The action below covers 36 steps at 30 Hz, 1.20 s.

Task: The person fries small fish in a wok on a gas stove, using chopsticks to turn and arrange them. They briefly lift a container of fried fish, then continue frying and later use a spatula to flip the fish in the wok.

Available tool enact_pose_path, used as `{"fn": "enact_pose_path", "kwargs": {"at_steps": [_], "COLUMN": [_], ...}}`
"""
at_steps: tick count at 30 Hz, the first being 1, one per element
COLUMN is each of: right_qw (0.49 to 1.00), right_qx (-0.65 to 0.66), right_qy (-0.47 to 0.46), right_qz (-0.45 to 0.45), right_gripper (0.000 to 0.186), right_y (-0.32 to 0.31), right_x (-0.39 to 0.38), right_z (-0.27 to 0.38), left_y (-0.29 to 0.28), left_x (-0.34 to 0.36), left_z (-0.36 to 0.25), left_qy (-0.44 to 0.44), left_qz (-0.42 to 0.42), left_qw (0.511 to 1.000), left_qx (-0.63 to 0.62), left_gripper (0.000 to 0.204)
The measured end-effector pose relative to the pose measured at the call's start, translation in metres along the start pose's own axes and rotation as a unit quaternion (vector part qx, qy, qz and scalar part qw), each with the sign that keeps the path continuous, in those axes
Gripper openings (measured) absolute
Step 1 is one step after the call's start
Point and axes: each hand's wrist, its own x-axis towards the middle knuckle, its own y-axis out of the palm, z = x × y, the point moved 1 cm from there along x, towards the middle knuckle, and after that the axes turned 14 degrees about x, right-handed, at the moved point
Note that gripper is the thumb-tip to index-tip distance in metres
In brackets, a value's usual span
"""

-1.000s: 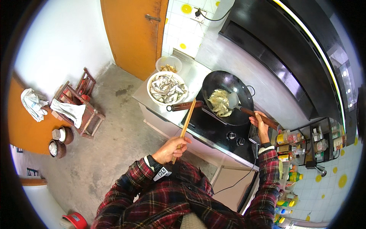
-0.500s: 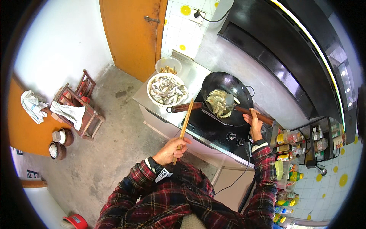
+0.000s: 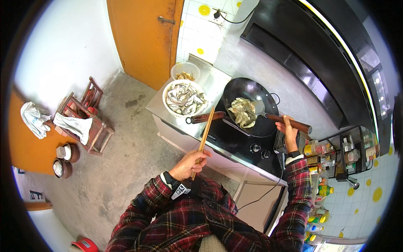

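My left hand (image 3: 191, 163) is closed on long wooden chopsticks (image 3: 206, 131), which point up toward the wok's wooden handle (image 3: 201, 118). My right hand (image 3: 287, 132) grips the wooden handle of a spatula (image 3: 300, 125); its metal blade (image 3: 258, 107) is in a black wok (image 3: 254, 88) among pale, partly golden pieces of fish (image 3: 243, 112). The wok sits on a black gas stove (image 3: 235, 147). Left of it, a white basket (image 3: 184, 101) holds silvery raw fish, with a clear bowl (image 3: 184, 72) of browned pieces behind.
A range hood (image 3: 300, 63) overhangs the stove. Bottles and jars crowd a rack (image 3: 342, 155) on the right, beside a power cord (image 3: 264, 193). On the left are an orange door (image 3: 138, 38), wooden chairs (image 3: 98, 138) with cloths, two brown pots (image 3: 63, 164) and a red basin (image 3: 84, 245) on the floor.
My right hand and the spatula have shifted a little right since half a second ago, and the food in the wok has changed shape. My left hand has barely moved.
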Motion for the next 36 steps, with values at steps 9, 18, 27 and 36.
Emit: {"fn": "enact_pose_path", "kwargs": {"at_steps": [9, 18, 27, 36], "right_qw": [0.996, 0.83, 0.837, 0.853], "right_qx": [-0.066, -0.406, -0.392, -0.369], "right_qy": [-0.062, -0.318, -0.322, -0.268], "right_qz": [0.016, 0.21, 0.207, 0.253], "right_gripper": [0.021, 0.021, 0.02, 0.019], "right_y": [-0.009, 0.014, 0.024, 0.016], "right_x": [-0.014, -0.055, -0.066, -0.059], "right_z": [-0.005, 0.013, 0.025, 0.018], "left_y": [-0.007, -0.001, -0.001, 0.001], "left_x": [-0.002, 0.001, 0.001, 0.004], "left_z": [-0.003, -0.005, -0.005, -0.006], "left_qy": [-0.002, -0.023, -0.023, -0.018], "left_qz": [0.006, 0.026, 0.019, 0.01], "left_qw": [1.0, 0.999, 0.999, 0.999], "left_qx": [0.006, 0.016, 0.016, 0.025], "left_gripper": [0.018, 0.019, 0.019, 0.018]}}
